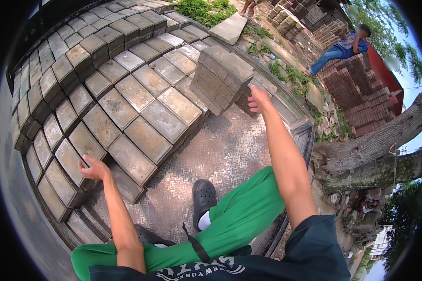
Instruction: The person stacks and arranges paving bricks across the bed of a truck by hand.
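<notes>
My left hand point(94, 167) is low on the left, just over the near edge of the rows of grey-tan concrete paving blocks point(103, 123). Its fingers are curled, and a thin dark strip shows at the fingertips; I cannot make out whether it is held or is a gap between blocks. My right hand point(259, 100) is stretched forward, its thumb apart from its loosely bent fingers. It is beside the corner of a tilted cluster of stacked paving blocks point(222, 77). Whether it touches that corner is unclear. No block shows inside its grasp.
I stand on a worn patterned metal truck bed point(211, 150) with a raised side edge point(299, 140) at right. A person in blue point(344, 49) sits beyond it near brick stacks point(361, 93). A tree trunk point(361, 150) and a concrete slab point(229, 28) lie outside the bed.
</notes>
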Motion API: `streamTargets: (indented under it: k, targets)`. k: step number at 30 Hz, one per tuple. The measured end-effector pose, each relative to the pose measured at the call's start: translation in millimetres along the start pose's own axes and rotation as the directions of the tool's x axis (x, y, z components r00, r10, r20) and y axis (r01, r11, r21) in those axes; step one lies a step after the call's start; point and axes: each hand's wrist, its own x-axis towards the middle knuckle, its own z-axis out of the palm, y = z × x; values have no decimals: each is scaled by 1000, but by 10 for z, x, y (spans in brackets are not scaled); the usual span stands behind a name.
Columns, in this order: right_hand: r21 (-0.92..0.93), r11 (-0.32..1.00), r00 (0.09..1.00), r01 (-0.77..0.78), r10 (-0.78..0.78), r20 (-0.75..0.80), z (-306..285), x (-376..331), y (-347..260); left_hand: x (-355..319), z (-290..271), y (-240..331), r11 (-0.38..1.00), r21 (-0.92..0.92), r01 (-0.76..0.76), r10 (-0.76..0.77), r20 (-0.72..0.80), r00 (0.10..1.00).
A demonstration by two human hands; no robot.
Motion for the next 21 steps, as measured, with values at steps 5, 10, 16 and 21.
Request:
streamTargets:
  k: [5, 10, 16, 21]
  targets:
    - [464, 883, 997, 72, -66, -30, -66, -230, -293, -476, 569, 1938, 792, -577, 201, 271, 627, 731]
    - [307, 879, 928, 365, -316, -198, 302, 70, -134, -1570, 1061, 3373, 931, -303, 202, 289, 952, 98]
    - [17, 780, 758, 625, -602, -252, 420, 91, -85, -2579, 1481, 3914, 971, -231, 61, 238, 956, -170]
    - [59, 653, 623, 755, -688, -372, 481, 274, -54, -2942, 1758, 3940, 988, -124, 95, 97, 964, 247]
